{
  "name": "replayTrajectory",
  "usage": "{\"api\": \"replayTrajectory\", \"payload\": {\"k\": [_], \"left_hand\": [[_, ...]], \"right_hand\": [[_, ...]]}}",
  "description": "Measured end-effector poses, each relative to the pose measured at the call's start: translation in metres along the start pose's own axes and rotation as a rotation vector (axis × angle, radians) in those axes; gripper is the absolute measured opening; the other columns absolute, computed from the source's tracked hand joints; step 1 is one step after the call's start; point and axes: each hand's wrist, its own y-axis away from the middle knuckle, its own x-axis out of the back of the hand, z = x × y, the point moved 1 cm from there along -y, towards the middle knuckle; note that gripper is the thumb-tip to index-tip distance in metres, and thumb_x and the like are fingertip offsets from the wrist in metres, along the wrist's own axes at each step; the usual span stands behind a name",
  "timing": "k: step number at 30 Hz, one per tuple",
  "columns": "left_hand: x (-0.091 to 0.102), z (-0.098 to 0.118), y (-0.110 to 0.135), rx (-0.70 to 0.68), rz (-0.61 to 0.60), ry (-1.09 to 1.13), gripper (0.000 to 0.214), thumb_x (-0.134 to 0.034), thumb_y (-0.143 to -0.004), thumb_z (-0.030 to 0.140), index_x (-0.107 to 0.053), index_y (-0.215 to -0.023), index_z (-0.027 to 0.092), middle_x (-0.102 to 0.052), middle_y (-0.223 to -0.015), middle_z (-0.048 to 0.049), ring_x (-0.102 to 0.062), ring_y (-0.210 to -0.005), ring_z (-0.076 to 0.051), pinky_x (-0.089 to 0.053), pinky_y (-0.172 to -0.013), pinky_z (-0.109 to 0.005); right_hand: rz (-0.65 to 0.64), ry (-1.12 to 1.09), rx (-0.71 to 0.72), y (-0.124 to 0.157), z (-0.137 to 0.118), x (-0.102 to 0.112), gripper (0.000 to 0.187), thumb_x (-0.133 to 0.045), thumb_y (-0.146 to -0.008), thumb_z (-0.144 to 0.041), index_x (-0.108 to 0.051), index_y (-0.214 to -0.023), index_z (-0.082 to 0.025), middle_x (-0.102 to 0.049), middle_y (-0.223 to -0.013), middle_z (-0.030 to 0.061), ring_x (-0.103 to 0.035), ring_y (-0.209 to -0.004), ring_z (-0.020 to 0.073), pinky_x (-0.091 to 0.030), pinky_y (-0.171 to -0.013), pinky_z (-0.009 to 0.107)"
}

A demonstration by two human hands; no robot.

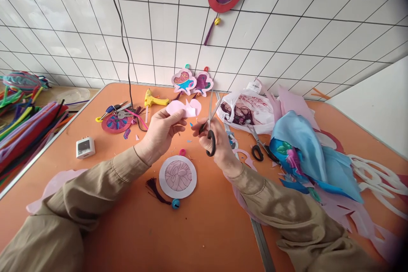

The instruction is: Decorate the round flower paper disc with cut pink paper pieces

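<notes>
Pinched in my left hand is a pale pink cut-out with rounded lobes, like felt or paper. My right hand grips black-handled scissors, blades pointing up and parted, a little to the right of the cut-out and not touching it. Below the hands lies a round white ornament with a dark tassel and a blue bell. Behind them, two pink-edged fish-shaped ornaments lean against the tiled wall.
A yellow glue gun, keys and a white charger are on the left. To the right are a plastic bag, blue fabric and a second pair of scissors. A black cord hangs down the wall.
</notes>
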Motion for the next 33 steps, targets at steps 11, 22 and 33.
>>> {"api": "replayTrajectory", "payload": {"k": [11, 22, 33], "left_hand": [[-0.008, -0.012, 0.006, 0.064, -0.257, -0.173, 0.029, -0.093, -0.06, 0.033, -0.077, -0.075, 0.015, -0.067, -0.066, -0.0025, -0.058, -0.059, -0.011, -0.049, -0.053, -0.022], [-0.005, -0.008, 0.006, 0.114, -0.218, -0.357, 0.017, -0.077, -0.068, 0.029, -0.069, -0.067, 0.014, -0.068, -0.067, -0.0036, -0.062, -0.062, -0.012, -0.049, -0.055, -0.022], [-0.002, -0.005, 0.0, 0.135, -0.372, -0.483, 0.021, -0.074, -0.072, 0.032, -0.065, -0.075, 0.013, -0.069, -0.063, -0.0026, -0.064, -0.054, -0.012, -0.05, -0.053, -0.022]], "right_hand": [[0.377, -0.112, -0.086, -0.012, -0.02, 0.005, 0.029, -0.074, -0.071, -0.025, -0.05, -0.088, -0.027, -0.053, -0.07, -0.0047, -0.045, -0.058, 0.012, -0.035, -0.052, 0.027], [0.302, -0.128, -0.023, -0.011, -0.02, 0.004, 0.037, -0.082, -0.069, -0.033, -0.053, -0.09, -0.025, -0.056, -0.072, -0.0064, -0.055, -0.06, 0.01, -0.046, -0.056, 0.025], [0.29, -0.09, -0.072, -0.017, -0.025, 0.013, 0.033, -0.078, -0.063, -0.021, -0.057, -0.088, -0.022, -0.059, -0.066, -0.0074, -0.056, -0.055, 0.009, -0.045, -0.048, 0.021]]}}
